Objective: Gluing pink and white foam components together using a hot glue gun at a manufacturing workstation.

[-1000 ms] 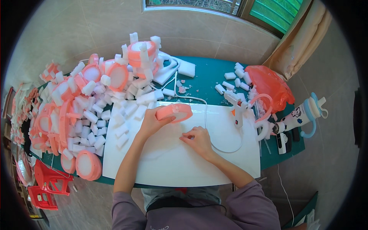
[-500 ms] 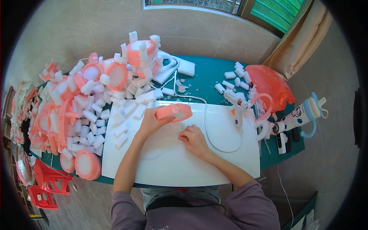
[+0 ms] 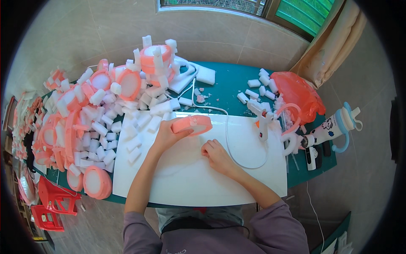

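Observation:
My left hand (image 3: 168, 133) grips a round pink foam piece (image 3: 191, 124) with a pale centre, tilted above the white board (image 3: 186, 186). The thumb lies along its lower side and the fingers pass behind it. Just below and to the right, my right hand (image 3: 215, 153) hovers over the board, apart from the piece. Its fingers are curled together; whatever they hold, if anything, is hidden. A white glue gun (image 3: 263, 120) with a white cord rests farther right on the board.
White foam blocks (image 3: 99, 127) and pink rounds (image 3: 97, 182) heap up at the left. A red plastic bag (image 3: 298, 97) and a white tumbler with a blue handle (image 3: 338, 122) stand on the right. Red stools (image 3: 57, 197) are on the floor at lower left.
My right hand has shifted slightly right, away from the pink foam piece. The left hand and the piece have stayed nearly still.

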`<state>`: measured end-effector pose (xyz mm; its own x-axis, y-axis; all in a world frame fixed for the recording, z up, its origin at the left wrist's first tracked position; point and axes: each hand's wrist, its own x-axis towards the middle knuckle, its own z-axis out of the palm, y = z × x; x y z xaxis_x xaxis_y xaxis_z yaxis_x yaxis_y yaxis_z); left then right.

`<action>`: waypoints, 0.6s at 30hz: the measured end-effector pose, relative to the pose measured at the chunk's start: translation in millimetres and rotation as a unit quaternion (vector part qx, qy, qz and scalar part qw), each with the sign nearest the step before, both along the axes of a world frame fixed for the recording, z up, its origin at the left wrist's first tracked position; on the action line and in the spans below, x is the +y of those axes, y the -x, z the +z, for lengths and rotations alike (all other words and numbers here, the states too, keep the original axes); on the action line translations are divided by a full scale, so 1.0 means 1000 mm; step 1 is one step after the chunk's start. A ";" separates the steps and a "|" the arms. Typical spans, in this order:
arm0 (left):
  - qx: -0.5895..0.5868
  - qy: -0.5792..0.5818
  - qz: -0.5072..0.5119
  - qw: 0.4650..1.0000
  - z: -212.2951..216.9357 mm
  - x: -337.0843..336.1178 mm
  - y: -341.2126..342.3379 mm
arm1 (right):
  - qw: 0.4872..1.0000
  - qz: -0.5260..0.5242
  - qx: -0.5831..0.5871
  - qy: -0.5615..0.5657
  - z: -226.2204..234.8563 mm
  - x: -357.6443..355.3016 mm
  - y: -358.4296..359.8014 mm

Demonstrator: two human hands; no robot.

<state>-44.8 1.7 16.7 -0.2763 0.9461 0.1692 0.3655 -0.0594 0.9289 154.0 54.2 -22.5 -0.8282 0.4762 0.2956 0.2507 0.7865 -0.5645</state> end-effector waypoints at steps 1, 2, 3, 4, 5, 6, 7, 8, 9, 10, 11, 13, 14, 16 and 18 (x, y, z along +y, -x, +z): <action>0.005 -0.004 -0.001 1.000 0.000 0.000 0.000 | 0.999 0.010 0.006 0.032 0.002 0.003 -0.002; 0.004 -0.004 -0.001 1.000 0.000 0.000 0.000 | 0.999 0.010 0.006 0.032 0.004 0.007 -0.004; 0.004 0.001 -0.001 1.000 0.001 0.000 0.000 | 0.999 0.012 0.008 0.049 0.005 0.011 -0.005; 0.004 0.005 -0.001 1.000 0.001 0.000 0.000 | 0.998 0.015 0.011 0.066 0.006 0.013 -0.006; 0.004 0.005 0.000 1.000 0.000 0.001 0.000 | 0.998 0.015 0.011 0.066 0.009 0.014 -0.007; 0.000 0.008 0.003 1.000 -0.001 0.001 0.001 | 0.994 0.018 0.007 0.108 0.012 0.014 -0.008; -0.004 0.011 0.005 1.000 -0.002 0.001 0.001 | 0.988 0.021 0.003 0.150 0.014 0.014 -0.008; -0.005 0.011 0.006 1.000 -0.002 0.001 0.001 | 0.988 0.021 0.003 0.150 0.013 0.013 -0.008; 0.004 0.009 0.008 1.000 -0.003 0.002 0.001 | 0.994 0.028 0.005 0.108 0.013 0.013 -0.008; 0.013 0.006 0.011 1.000 -0.003 0.002 0.001 | 0.997 0.035 0.008 0.066 0.012 0.013 -0.008; 0.012 0.006 0.011 1.000 -0.003 0.001 0.001 | 0.997 0.035 0.007 0.066 0.011 0.013 -0.007; 0.006 0.011 0.009 1.000 0.000 0.000 0.000 | 0.990 0.010 -0.002 0.141 0.010 0.014 -0.005; 0.006 0.010 0.009 1.000 0.001 0.000 -0.001 | 0.990 0.009 -0.002 0.141 0.009 0.014 -0.004; 0.005 0.015 0.012 1.000 0.002 0.000 -0.001 | 0.983 -0.025 0.002 0.182 0.006 0.014 -0.001; 0.002 0.015 0.010 1.000 0.001 0.000 -0.001 | 0.986 -0.016 0.020 0.164 0.002 0.014 0.000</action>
<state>-43.8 1.6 18.2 -0.2954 0.9449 0.1412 0.3696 -0.0232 0.9289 153.6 67.8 -20.1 -0.8020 0.5773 0.1532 0.2448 0.5516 -0.7973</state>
